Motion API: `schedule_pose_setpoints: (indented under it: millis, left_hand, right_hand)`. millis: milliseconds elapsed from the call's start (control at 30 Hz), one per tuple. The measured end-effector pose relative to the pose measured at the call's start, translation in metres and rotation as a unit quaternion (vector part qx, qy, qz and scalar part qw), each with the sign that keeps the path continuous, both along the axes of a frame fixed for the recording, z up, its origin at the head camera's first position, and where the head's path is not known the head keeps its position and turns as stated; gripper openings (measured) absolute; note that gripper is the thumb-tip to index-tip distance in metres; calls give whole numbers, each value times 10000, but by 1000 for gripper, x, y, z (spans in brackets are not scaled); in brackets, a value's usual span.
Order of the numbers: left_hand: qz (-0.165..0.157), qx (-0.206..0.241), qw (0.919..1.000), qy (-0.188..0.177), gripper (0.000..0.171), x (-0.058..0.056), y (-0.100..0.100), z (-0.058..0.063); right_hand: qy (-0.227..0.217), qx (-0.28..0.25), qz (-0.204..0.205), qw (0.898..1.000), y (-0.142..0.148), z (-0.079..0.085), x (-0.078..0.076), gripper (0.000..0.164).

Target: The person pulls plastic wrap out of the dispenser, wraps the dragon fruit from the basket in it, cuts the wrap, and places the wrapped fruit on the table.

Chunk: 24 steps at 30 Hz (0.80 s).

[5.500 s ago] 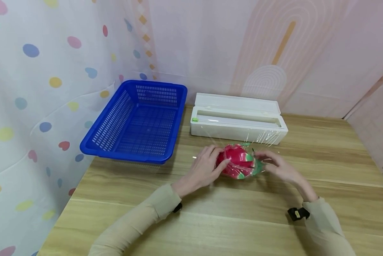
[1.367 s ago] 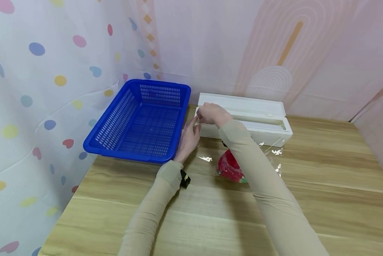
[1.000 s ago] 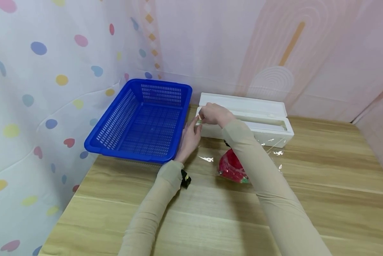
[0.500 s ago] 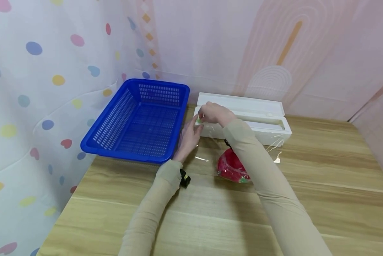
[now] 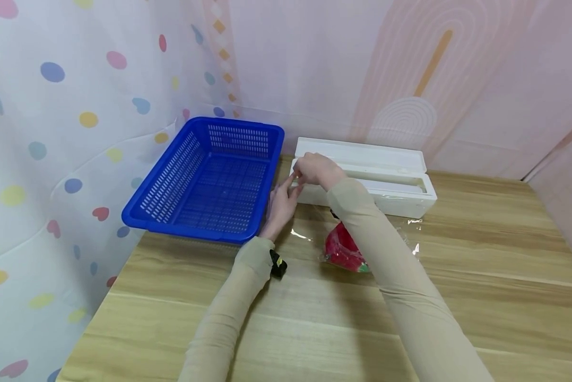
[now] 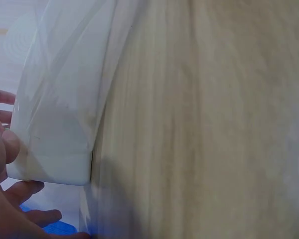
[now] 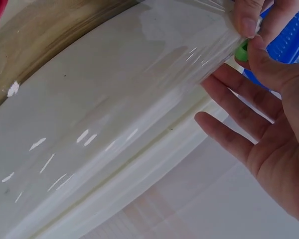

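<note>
A white cling film dispenser point(image 5: 405, 204) stands on the table with its lid raised. Clear film stretches from it over the front and around a red dragon fruit point(image 5: 343, 249), partly hidden by my right forearm. My left hand point(image 5: 281, 207) holds the dispenser's left end, its fingertips at the end face in the left wrist view. Above it my right hand point(image 5: 319, 170) pinches the small green slide cutter point(image 7: 242, 51) at that same end. The other fingers of my right hand are spread over the film in the right wrist view.
A blue plastic basket point(image 5: 254, 212) with slotted walls stands left of the dispenser, close to my left hand. The wooden table point(image 5: 305, 329) reaches back to a patterned curtain point(image 5: 314, 69). A dotted curtain point(image 5: 76, 159) hangs along the left side.
Both hands have left the dragon fruit and gone to the dispenser's left end, the right arm now crossing over the fruit. Over the last second the hands barely shift there.
</note>
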<state>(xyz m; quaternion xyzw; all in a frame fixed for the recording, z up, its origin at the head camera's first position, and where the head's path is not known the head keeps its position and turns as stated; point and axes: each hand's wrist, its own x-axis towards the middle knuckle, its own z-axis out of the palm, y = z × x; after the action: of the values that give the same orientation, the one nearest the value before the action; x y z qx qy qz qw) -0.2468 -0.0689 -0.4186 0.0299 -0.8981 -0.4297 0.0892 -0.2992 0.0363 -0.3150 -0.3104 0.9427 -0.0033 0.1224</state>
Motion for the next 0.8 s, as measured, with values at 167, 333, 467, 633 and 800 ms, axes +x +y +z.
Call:
schedule_pose_setpoints:
  millis: [167, 333, 467, 633, 800]
  left_hand:
    - [77, 35, 10000, 7, 47, 0, 0, 0]
    - [94, 9, 10000, 4, 47, 0, 1, -1]
    - [64, 18, 10000, -16, 47, 1, 2, -1]
    - [64, 89, 9999, -19, 47, 1, 3, 0]
    - [58, 72, 10000, -29, 47, 1, 4, 1]
  right_hand:
    - [90, 166, 105, 9998, -1, -1, 0, 28]
    - [131, 233, 157, 9995, 0, -2, -1, 31]
    - [184, 321, 217, 9991, 2, -3, 0, 29]
    - [218, 416, 277, 9985, 4, -2, 0, 27]
    - [186, 472, 251, 9984, 5, -1, 0, 23]
